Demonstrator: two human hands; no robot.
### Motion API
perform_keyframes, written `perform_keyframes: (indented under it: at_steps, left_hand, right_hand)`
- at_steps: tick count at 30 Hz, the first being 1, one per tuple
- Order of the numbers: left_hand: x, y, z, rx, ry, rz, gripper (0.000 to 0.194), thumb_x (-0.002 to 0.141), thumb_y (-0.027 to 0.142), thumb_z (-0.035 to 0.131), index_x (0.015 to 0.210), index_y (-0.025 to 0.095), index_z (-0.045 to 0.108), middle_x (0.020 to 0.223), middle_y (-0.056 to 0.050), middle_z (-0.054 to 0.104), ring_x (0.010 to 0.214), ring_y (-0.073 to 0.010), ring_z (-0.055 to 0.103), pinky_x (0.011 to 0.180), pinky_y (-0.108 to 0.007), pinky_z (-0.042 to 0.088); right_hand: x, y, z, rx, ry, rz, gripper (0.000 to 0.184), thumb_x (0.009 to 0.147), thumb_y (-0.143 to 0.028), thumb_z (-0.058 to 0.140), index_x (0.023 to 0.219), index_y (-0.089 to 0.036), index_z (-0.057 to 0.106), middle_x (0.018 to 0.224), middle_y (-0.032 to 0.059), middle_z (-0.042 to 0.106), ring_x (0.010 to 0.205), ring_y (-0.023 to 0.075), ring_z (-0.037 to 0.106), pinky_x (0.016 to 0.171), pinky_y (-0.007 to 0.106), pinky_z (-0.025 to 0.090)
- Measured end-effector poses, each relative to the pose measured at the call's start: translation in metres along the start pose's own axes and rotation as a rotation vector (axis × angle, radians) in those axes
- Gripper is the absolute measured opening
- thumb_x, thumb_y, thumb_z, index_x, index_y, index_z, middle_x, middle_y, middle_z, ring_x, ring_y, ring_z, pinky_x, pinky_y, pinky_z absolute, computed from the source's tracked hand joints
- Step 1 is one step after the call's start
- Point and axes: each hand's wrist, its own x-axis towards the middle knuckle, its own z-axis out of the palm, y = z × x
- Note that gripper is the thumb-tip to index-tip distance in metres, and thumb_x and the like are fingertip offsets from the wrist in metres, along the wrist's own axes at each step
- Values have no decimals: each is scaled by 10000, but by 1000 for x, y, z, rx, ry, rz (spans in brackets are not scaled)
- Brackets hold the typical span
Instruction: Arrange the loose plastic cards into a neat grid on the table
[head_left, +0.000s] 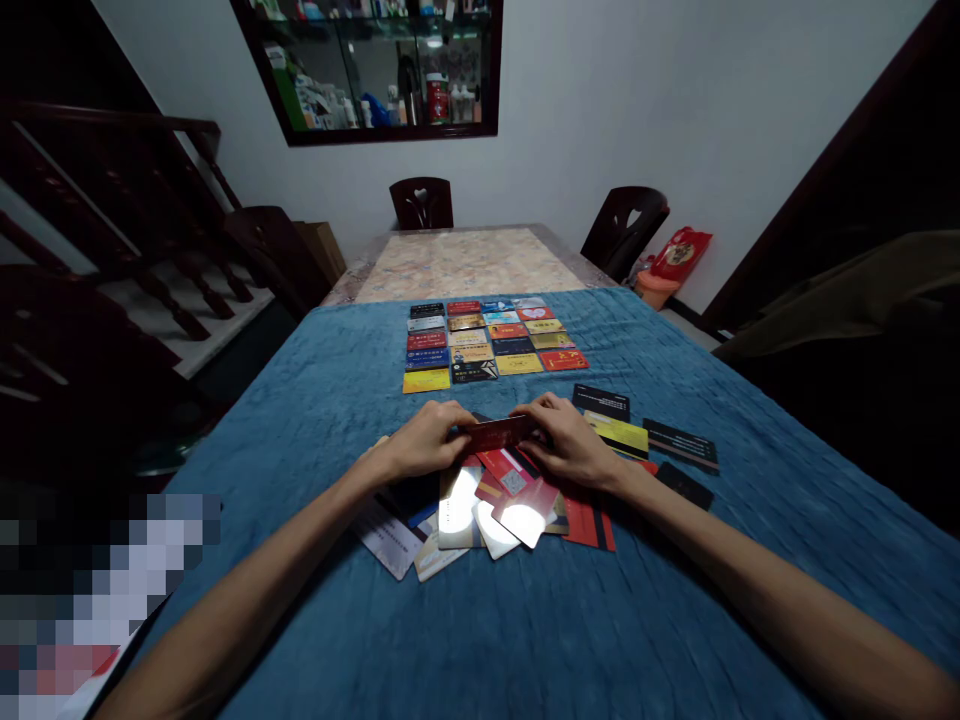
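Between my two hands is a dark red card (pixel 496 434), tilted up and pinched at its ends. My left hand (pixel 424 440) grips its left end, and my right hand (pixel 566 440) its right end. Just below lies a loose, overlapping pile with a red card bearing a square code (pixel 513 478), a shiny pale card (pixel 459 505) and several others. Beyond my hands, several cards lie in neat rows, among them a yellow card (pixel 426 381) and a black VIP card (pixel 474 371) in the nearest row.
A blue cloth (pixel 315 400) covers the near part of the table; its patterned far top (pixel 465 262) is bare. To the right lie a yellow striped card (pixel 616 436) and black cards (pixel 681 446). Chairs (pixel 421 204) stand around the far end.
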Motion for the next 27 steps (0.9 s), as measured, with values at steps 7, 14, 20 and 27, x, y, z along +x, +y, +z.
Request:
perform_keyframes:
  at_steps: [7, 14, 20, 27]
  left_hand:
    - [0, -1, 2, -9, 35, 13, 195, 812, 58, 584, 907, 144, 730, 883, -45, 704, 773, -143, 629, 729, -250, 467]
    - [0, 1, 3, -33, 43, 46, 175, 842, 94, 584, 922, 155, 727, 901, -53, 701, 810, -153, 640, 751, -260, 486]
    - [1, 1, 3, -55, 54, 77, 164, 863, 123, 578, 934, 168, 719, 918, -55, 710, 844, -158, 645, 774, -279, 502]
    - [0, 6, 1, -83, 120, 65, 191, 861, 128, 561, 957, 161, 723, 964, -68, 736, 881, -172, 660, 824, -309, 518]
  right_hand:
    - [3, 7, -1, 74, -14, 37, 114, 839, -224, 686, 750, -198, 620, 754, 43, 632, 844, 224, 511, 753, 362, 412]
    - [5, 5, -9, 293, 172, 197, 62, 871, -282, 637, 867, -227, 666, 874, 33, 672, 880, 209, 597, 796, 364, 475]
    - [6, -3, -11, 362, 291, 203, 117, 910, -319, 581, 914, -220, 643, 895, 28, 683, 836, 189, 640, 771, 331, 499]
    - [10, -10, -19, 170, 362, 60, 145, 940, -290, 563, 993, -239, 687, 873, 54, 684, 858, 228, 591, 776, 386, 479]
